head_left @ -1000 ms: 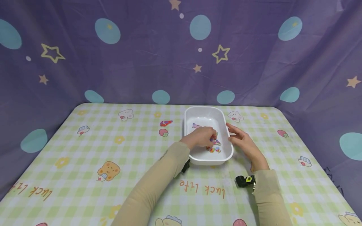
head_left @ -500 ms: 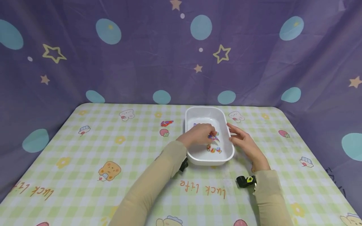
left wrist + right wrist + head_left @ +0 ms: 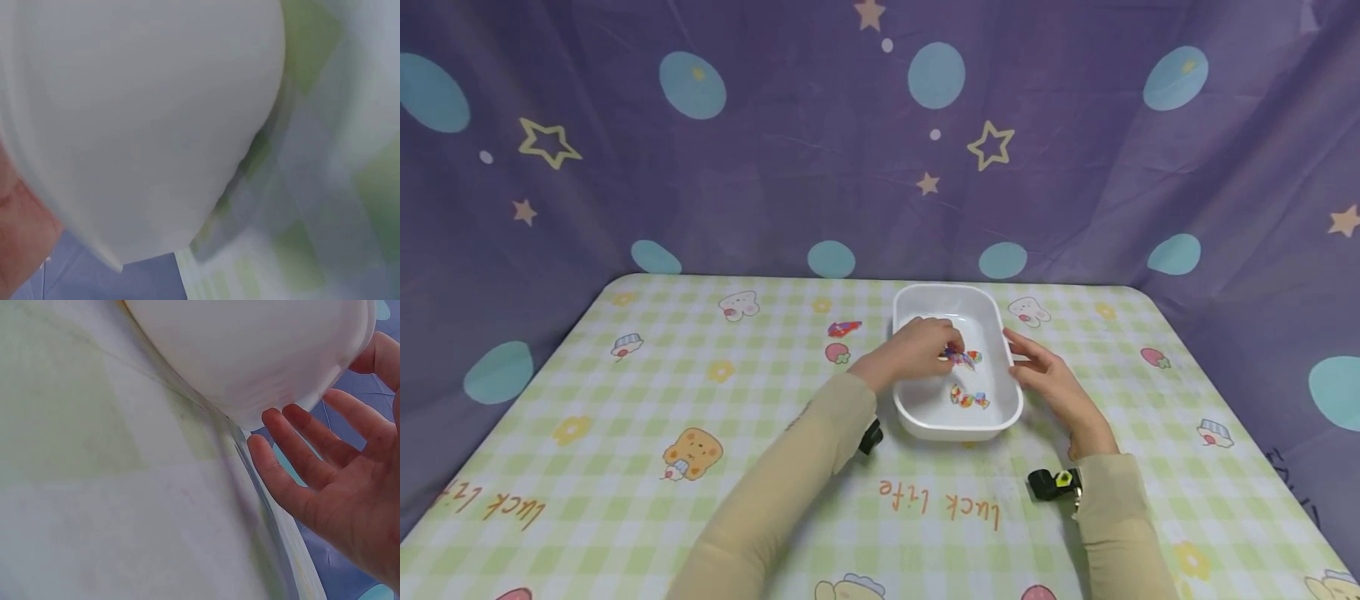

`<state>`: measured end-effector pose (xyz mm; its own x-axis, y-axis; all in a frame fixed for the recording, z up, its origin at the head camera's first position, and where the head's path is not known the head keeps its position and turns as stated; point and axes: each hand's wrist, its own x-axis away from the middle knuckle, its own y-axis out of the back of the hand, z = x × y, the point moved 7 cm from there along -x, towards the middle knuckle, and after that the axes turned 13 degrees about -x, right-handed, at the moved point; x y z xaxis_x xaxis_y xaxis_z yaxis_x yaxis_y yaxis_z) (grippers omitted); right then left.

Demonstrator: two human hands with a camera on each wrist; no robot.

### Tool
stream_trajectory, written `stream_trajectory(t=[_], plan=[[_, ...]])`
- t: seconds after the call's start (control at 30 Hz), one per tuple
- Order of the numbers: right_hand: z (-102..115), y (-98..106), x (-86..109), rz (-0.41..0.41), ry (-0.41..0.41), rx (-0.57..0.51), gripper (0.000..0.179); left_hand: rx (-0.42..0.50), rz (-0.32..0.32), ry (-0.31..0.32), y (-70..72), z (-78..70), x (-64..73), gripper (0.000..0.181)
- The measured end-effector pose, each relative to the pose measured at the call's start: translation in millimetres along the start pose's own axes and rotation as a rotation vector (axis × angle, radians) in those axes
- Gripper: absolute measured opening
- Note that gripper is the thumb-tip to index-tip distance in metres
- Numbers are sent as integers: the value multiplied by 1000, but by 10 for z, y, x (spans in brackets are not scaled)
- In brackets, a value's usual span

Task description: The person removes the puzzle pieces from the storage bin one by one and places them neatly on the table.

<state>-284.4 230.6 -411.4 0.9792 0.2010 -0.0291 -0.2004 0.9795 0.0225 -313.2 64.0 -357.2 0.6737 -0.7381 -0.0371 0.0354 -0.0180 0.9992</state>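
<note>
A white plastic basin (image 3: 958, 431) stands on the table, with several small wrapped candies (image 3: 967, 397) on its floor. My left hand (image 3: 917, 348) reaches over the left rim, fingers curled, pinching a purple wrapped candy (image 3: 959, 359). Another colourful candy (image 3: 974, 356) lies right beside those fingertips. My right hand (image 3: 1049, 382) is spread against the basin's outer right wall; in the right wrist view its fingers (image 3: 297, 447) touch the white side from outside. In the left wrist view the basin's outer wall (image 3: 144, 125) fills much of the picture, hiding the left fingertips.
A red and purple wrapped piece (image 3: 845, 329) lies on the checked tablecloth (image 3: 760, 467) left of the basin. A purple curtain (image 3: 850, 167) with stars hangs behind the table. Black wrist devices (image 3: 1052, 483) sit close above the cloth.
My left hand has drawn leftward and slightly back toward the far end inside the basin, the purple candy moving along with its fingertips. The right hand has stayed against the basin's side.
</note>
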Motion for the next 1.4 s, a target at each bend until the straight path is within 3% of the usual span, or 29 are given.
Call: stream_trajectory(t=[0.57, 1.1, 1.4], plan=[[-26, 9, 27, 6, -20, 0, 58, 129, -106, 19, 115, 157, 318, 23], [-24, 14, 14, 6, -22, -4, 58, 218, -229, 119, 154, 338, 514, 24], [-30, 3, 13, 3, -26, 1, 58, 263, -255, 178, 180, 491, 619, 23]])
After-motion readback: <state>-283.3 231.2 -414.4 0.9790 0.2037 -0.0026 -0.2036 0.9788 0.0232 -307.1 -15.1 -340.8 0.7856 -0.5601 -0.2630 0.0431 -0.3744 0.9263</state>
